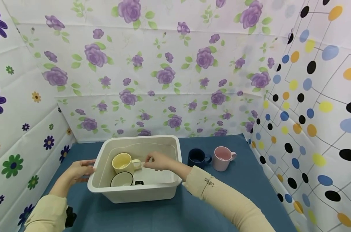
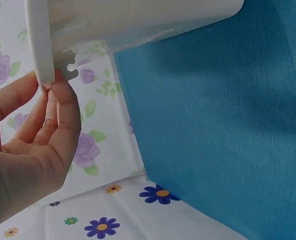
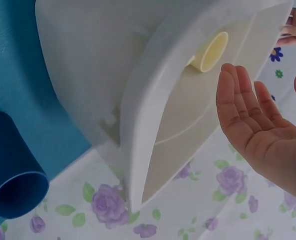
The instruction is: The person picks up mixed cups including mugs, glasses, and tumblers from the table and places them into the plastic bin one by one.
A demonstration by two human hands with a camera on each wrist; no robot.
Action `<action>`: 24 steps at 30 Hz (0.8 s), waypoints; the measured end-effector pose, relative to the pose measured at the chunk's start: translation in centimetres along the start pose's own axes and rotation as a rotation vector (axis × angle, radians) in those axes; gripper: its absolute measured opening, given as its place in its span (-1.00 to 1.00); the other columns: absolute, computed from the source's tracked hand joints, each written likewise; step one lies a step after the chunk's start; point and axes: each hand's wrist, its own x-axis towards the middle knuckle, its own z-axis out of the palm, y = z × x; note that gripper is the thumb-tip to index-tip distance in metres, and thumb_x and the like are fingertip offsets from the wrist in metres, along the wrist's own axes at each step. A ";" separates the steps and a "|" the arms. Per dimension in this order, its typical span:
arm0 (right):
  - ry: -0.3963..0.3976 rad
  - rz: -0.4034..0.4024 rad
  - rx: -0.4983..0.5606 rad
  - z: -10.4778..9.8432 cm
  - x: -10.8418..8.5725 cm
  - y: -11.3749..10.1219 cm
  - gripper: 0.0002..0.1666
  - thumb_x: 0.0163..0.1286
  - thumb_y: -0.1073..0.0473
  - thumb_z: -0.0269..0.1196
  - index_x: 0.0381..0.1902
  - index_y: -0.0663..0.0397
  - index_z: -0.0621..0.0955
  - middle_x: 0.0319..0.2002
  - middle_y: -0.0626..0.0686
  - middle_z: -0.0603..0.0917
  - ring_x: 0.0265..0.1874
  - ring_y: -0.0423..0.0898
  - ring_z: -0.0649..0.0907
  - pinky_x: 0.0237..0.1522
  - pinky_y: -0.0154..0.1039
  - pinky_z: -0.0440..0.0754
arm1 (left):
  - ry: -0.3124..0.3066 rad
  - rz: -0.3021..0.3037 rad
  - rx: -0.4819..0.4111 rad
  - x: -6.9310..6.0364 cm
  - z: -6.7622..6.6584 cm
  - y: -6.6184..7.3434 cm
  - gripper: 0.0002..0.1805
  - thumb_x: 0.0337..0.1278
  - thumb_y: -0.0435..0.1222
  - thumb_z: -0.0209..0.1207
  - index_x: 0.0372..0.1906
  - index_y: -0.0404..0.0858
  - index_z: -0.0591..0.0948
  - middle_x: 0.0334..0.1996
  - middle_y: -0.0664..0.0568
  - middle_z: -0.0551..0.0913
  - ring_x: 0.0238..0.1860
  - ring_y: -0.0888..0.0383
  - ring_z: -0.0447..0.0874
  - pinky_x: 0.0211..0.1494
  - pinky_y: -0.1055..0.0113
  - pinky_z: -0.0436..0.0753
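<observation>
A white plastic tub [image 1: 135, 194] stands on the blue tabletop with two mugs inside. My left hand [image 1: 76, 170] pinches the tub's left rim between thumb and fingers, as the left wrist view shows closely. Inside the tub sits a yellow mug [image 1: 122, 165], its handle pointing right. In front of it is a white mug [image 1: 121, 180] with a black rim and black handle. My right hand [image 1: 161, 161] hovers over the tub, just right of the yellow mug's handle. In the right wrist view that hand [image 3: 262, 122] has loosely extended fingers and nothing in its palm.
Right of the tub stand a navy mug [image 1: 196, 157] and a pink mug [image 1: 222, 159], close together. Flower-patterned sheets [image 1: 169, 96] hang at the back and left, and a dotted sheet [image 1: 309, 129] borders the right side of the blue tabletop [image 1: 152, 216].
</observation>
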 end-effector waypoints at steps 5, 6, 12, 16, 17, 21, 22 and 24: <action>-0.001 -0.039 0.039 -0.9 -1.1 0.8 -0.73 0.40 0.07 0.13 -0.10 0.12 0.57 -0.39 0.08 0.68 -0.50 -0.09 0.62 -0.56 -0.34 0.55 | -0.002 -0.005 0.004 -0.1 0.0 0.1 -0.28 0.20 -0.36 0.13 0.38 -0.51 0.10 0.29 -0.51 0.18 -0.16 0.07 0.59 -0.08 0.07 0.69; -0.004 -0.045 0.048 -1.1 -1.3 0.9 -0.73 0.40 0.07 0.12 -0.10 0.13 0.57 -0.38 0.09 0.68 -0.49 -0.10 0.62 -0.55 -0.33 0.56 | -0.002 -0.007 0.005 -0.1 0.0 0.1 -0.28 0.21 -0.36 0.13 0.38 -0.51 0.10 0.29 -0.52 0.18 -0.15 0.06 0.59 -0.08 0.07 0.68; 0.000 -0.073 0.105 -2.3 -2.6 1.9 -0.71 0.42 0.09 0.10 -0.07 0.17 0.56 -0.30 0.15 0.69 -0.43 -0.06 0.65 -0.46 -0.23 0.63 | 0.000 -0.018 0.007 0.1 -0.1 0.2 -0.27 0.21 -0.36 0.13 0.39 -0.49 0.09 0.31 -0.51 0.15 -0.13 0.04 0.59 -0.07 0.07 0.68; 0.000 -0.079 0.121 -3.0 -3.4 2.3 -0.70 0.43 0.10 0.08 -0.04 0.18 0.56 -0.28 0.15 0.68 -0.40 -0.02 0.65 -0.44 -0.19 0.66 | 0.003 -0.018 0.002 0.1 -0.2 0.1 -0.27 0.20 -0.36 0.14 0.39 -0.49 0.10 0.31 -0.50 0.17 -0.15 0.08 0.60 -0.06 0.06 0.68; -0.001 -0.077 0.126 -3.1 -3.7 2.4 -0.70 0.44 0.09 0.07 -0.03 0.17 0.56 -0.27 0.14 0.68 -0.39 -0.02 0.65 -0.42 -0.18 0.66 | 0.005 -0.015 0.000 0.0 -0.2 0.0 -0.27 0.20 -0.36 0.14 0.39 -0.49 0.10 0.30 -0.50 0.20 -0.18 0.10 0.61 -0.07 0.07 0.68; 0.000 -0.075 0.152 -3.7 -4.6 3.2 -0.66 0.44 0.06 0.06 0.01 0.16 0.55 -0.23 0.14 0.67 -0.33 -0.03 0.65 -0.34 -0.18 0.67 | 0.005 0.001 -0.001 -0.2 -0.1 -0.1 -0.29 0.21 -0.39 0.13 0.38 -0.51 0.10 0.26 -0.50 0.28 -0.23 0.16 0.62 -0.07 0.04 0.68; 0.002 -0.073 0.156 -3.9 -4.8 3.4 -0.65 0.45 0.05 0.06 0.02 0.16 0.54 -0.22 0.15 0.67 -0.31 -0.02 0.65 -0.31 -0.16 0.68 | 0.005 0.004 -0.001 -0.2 -0.1 -0.1 -0.29 0.21 -0.39 0.12 0.38 -0.52 0.10 0.24 -0.50 0.29 -0.23 0.16 0.62 -0.07 0.04 0.68; 0.008 -0.073 0.163 -4.3 -5.2 3.9 -0.64 0.45 0.05 0.05 0.03 0.17 0.54 -0.20 0.16 0.67 -0.29 0.01 0.66 -0.30 -0.20 0.68 | 0.008 0.001 0.000 -0.1 0.1 -0.1 -0.30 0.21 -0.40 0.11 0.37 -0.52 0.10 0.23 -0.49 0.32 -0.21 0.12 0.62 -0.07 0.03 0.68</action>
